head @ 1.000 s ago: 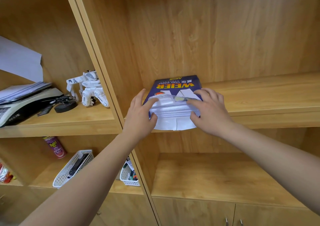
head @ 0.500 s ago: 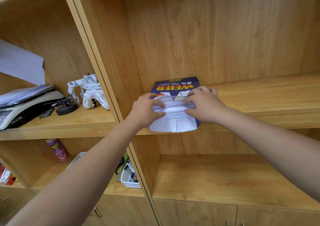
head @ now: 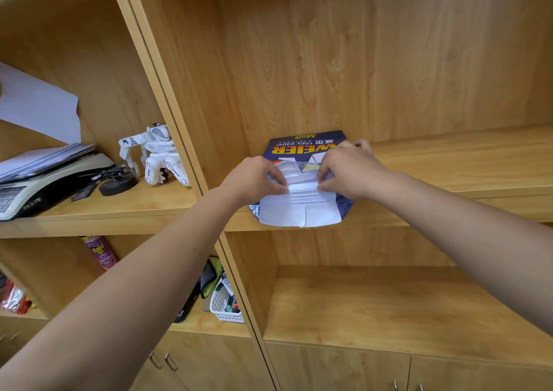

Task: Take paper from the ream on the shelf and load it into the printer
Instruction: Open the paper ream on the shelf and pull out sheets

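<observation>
Paper ream gripped at its open end on the shelf

The open near end of the dark blue wrapped copy-paper ream (head: 302,151) is pinched by the left hand (head: 254,178) and the right hand (head: 350,170), each grip pressed together on white sheets. The ream is laid flat on the light wooden shelf (head: 449,163), its white flap overhanging below both grips.

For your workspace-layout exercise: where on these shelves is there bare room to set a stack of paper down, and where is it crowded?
Free: the shelf board right of the ream, and the whole shelf below it. Crowded: the left bay, with a scale, toy robot and black parts; under it a spray can and basket. Both hands, left hand and right hand, occupy the ream's open end.
</observation>
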### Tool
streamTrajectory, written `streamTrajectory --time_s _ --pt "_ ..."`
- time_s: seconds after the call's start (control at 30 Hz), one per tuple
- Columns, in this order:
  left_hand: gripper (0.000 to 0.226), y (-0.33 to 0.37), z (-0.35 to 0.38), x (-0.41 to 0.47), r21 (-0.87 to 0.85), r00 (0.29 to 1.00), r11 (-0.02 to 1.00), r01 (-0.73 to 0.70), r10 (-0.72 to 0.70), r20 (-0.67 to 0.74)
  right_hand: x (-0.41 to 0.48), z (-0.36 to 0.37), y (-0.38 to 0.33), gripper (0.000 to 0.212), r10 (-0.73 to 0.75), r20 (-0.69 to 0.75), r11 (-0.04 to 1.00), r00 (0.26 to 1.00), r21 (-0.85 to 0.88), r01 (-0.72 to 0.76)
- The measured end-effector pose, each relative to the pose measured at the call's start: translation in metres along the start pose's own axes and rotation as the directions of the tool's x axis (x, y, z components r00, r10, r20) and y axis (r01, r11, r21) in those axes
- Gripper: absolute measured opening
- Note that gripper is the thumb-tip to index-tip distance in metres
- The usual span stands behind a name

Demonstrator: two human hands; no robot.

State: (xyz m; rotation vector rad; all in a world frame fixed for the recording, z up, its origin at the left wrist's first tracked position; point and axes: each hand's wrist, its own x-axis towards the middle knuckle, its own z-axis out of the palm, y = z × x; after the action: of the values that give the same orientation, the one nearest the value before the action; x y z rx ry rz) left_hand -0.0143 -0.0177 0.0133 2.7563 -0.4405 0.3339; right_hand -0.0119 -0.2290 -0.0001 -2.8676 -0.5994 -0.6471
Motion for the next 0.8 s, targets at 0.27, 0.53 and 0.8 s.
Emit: streamTrajectory --time_s 0.27,0.53,0.8 --pt "0.014 -0.001 -0.001 0.007 -0.031 0.998 0.999 0.024 -0.022 0.05 0.005 -0.001 0.003 0.012 0.053 0.042 0.992 0.998 0.115 -0.057" --pt "0.012 -0.003 -0.003 0.012 -0.065 0.993 0.996 0.057 -0.05 0.105 0.004 0.005 0.006 0.01 0.102 0.03 0.977 0.994 0.187 -0.106" --pt "0.014 -0.006 -0.005 0.015 -0.087 0.99 0.992 0.091 -0.08 0.12 0.008 0.004 0.006 0.005 0.117 0.044 0.965 0.992 0.229 -0.124"
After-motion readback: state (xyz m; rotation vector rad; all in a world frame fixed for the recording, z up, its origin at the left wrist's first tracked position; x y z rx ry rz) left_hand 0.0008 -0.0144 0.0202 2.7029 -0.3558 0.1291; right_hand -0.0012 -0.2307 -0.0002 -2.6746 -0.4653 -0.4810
